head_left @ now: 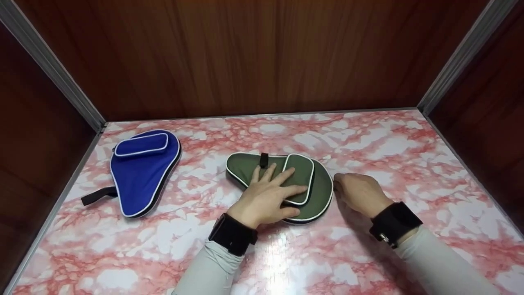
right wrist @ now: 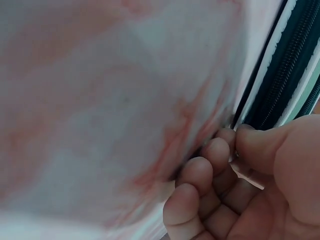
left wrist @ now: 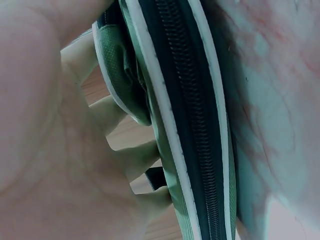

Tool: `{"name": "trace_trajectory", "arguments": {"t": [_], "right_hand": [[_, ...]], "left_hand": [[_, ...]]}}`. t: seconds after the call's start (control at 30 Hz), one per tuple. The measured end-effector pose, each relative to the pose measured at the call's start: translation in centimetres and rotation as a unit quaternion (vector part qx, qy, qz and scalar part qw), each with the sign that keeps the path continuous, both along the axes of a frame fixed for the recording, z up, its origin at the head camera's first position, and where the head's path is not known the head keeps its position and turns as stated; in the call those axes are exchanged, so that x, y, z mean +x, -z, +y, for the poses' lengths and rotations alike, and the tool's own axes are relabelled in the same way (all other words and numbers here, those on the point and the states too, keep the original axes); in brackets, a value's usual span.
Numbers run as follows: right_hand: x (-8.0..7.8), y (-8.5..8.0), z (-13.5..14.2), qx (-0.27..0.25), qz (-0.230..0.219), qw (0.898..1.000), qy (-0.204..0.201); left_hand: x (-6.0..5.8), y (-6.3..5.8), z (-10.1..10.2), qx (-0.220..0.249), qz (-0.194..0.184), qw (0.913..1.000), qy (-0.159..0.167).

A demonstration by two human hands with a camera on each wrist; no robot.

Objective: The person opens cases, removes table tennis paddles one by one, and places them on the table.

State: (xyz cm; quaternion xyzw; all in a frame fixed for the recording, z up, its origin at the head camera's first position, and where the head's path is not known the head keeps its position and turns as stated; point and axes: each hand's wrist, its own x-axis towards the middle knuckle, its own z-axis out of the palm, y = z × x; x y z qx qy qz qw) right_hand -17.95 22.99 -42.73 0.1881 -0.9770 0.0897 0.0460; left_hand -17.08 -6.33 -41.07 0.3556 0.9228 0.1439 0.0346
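Observation:
A green table tennis paddle case (head_left: 322,192) with white piping lies flat, its narrow end to the left. My left hand (head_left: 262,200) rests on it with fingers spread over the front pocket (head_left: 303,169) and beside the black strap (head_left: 264,159). In the left wrist view, the black zipper (left wrist: 192,95) runs closed along the near side. At the case's rounded right end, my right hand (head_left: 360,192) pinches the zipper pull between thumb and forefinger; the fingers mostly hide it. The other fingers (right wrist: 195,175) are curled next to the tabletop.
A blue paddle case (head_left: 141,176) with a small pocket lies at the left, its black strap (head_left: 98,196) sticking out. The red-and-white marbled table (head_left: 278,127) is bounded by dark wood panels (head_left: 262,57) at the back and both sides, with grey metal corner posts (head_left: 458,57).

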Motion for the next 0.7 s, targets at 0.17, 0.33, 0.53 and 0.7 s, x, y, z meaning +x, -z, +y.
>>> {"name": "trace_trajectory", "arguments": {"t": [0.17, 0.33, 0.53, 0.7], "right_hand": [[0.07, 0.13, 0.03, -0.007, -0.011, 1.000, 0.007], [0.02, 0.22, 0.02, -0.006, -0.009, 1.000, 0.004], [0.19, 0.47, 0.03, 0.000, 0.021, 1.000, -0.001], [0.61, 0.71, 0.07, -0.005, 0.041, 0.999, -0.006]], "left_hand": [[0.03, -0.01, 0.13, -0.010, -0.001, 0.9999, -0.009], [0.07, -0.02, 0.13, -0.008, -0.004, 0.9999, -0.013], [0.13, -0.11, 0.21, -0.006, -0.002, 0.9999, -0.013], [0.12, -0.04, 0.22, -0.002, 0.000, 0.9999, -0.010]]}}
